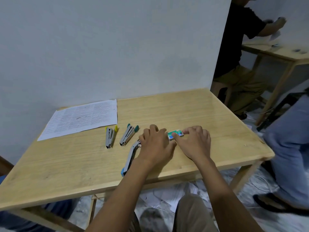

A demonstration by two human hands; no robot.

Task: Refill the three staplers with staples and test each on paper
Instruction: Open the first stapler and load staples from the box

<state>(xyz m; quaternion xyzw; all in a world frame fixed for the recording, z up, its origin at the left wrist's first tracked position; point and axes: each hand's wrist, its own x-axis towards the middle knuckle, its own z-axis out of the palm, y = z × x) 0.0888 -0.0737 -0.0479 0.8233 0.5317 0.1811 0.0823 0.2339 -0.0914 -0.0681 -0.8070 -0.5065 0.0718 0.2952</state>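
Staple box (175,134), seen from the head view, lies flat on the desk (217,124), a little right of the middle and between the two hands. Its long axis runs left to right, roughly along the near edge, with the right end tipped slightly toward the far edge.

The right hand (195,141) is the nearer. Its fingers (188,130) are narrow on the box, the thumb laid across the top and the forefinger bent onto the far right end, so this hand pinches it. The left hand (157,144) sits knuckles up just beside the box's left end. Its fingers (153,129) are curled, but the tips are hidden, so I cannot tell whether they grip the box or only rest by it.

Opening the box probably means sliding or lifting along that long axis, with one hand steadying each end.

The blue stapler (131,158) lies just left of the left wrist, its long axis running from the near edge toward the middle and its blue end almost at that edge. I judge a careless elbow could knock it off. The green stapler (128,135) and yellow stapler (110,137) lie farther left, side by side but apart. The paper (80,118) is at the far left corner.

From the box to the right edge and the far right corner only bare wood shows, so there is room to draw the box that way.
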